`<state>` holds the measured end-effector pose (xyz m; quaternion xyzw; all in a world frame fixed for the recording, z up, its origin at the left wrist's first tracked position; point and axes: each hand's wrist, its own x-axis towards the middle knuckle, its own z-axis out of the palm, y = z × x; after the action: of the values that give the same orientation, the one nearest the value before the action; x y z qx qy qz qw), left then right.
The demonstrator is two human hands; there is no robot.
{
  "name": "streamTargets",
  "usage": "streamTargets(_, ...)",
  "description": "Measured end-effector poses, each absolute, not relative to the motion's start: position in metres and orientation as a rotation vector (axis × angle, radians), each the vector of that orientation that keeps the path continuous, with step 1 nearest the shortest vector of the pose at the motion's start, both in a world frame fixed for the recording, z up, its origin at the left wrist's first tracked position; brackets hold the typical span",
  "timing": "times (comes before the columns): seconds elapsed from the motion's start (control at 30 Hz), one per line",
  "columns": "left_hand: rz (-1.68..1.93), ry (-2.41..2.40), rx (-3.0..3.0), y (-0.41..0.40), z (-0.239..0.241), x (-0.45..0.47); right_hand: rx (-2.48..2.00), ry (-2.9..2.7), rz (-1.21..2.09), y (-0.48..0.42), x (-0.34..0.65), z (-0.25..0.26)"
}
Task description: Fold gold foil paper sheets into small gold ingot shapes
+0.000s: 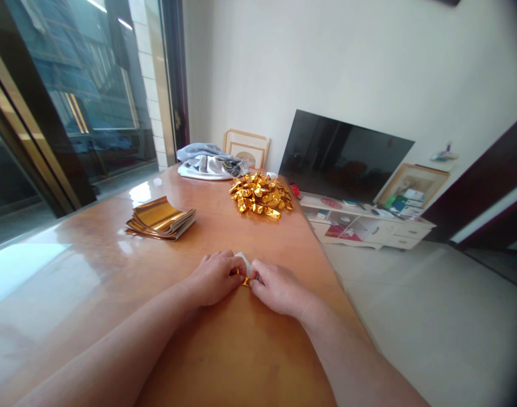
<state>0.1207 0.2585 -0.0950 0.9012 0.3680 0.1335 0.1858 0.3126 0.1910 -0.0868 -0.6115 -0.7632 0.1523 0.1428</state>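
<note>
Between my two hands is a small sheet of gold foil paper, its pale back up and a gold folded edge toward me. My left hand pinches its left side with thumb and fingers. On the opposite side, my right hand is closed on the paper's right part, fingers curled. Both hands rest low over the wooden table. Much of the paper is hidden by the fingers. Beyond my left hand lies a stack of gold foil sheets, and farther back is a heap of folded gold foil pieces.
A bundle of grey cloth lies at the table's far end, with framed pictures behind it. The table's right edge drops to a tiled floor. A television stands over a white cabinet; glass doors are at left.
</note>
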Motion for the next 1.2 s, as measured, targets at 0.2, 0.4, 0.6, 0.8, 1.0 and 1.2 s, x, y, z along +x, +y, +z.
streamTargets(0.2, 0.397, 1.042, 2.541, 0.260, -0.098, 0.121, -1.803, -2.210, 0.475, 0.191, 0.312, -0.083)
streamTargets(0.4, 0.402, 1.005, 2.534, 0.260, -0.096, 0.121, -1.826, -2.152, 0.503, 0.192, 0.311, -0.085)
streamTargets(0.6, 0.394, 0.940, 2.515, 0.264, -0.096, 0.116, -1.802, -2.101, 0.657, 0.196, 0.313, -0.087)
streamTargets(0.8, 0.375, 0.823, 2.439, 0.273, -0.097, 0.109, -1.805, -2.066, 0.763, 0.204, 0.316, -0.093)
streamTargets(1.0, 0.351, 0.720, 2.403, 0.275, -0.095, 0.110, -1.817, -2.036, 0.819, 0.205, 0.317, -0.092)
streamTargets(1.2, 0.317, 0.694, 2.366, 0.277, -0.092, 0.108, -1.844, -2.001, 0.886, 0.205, 0.316, -0.087)
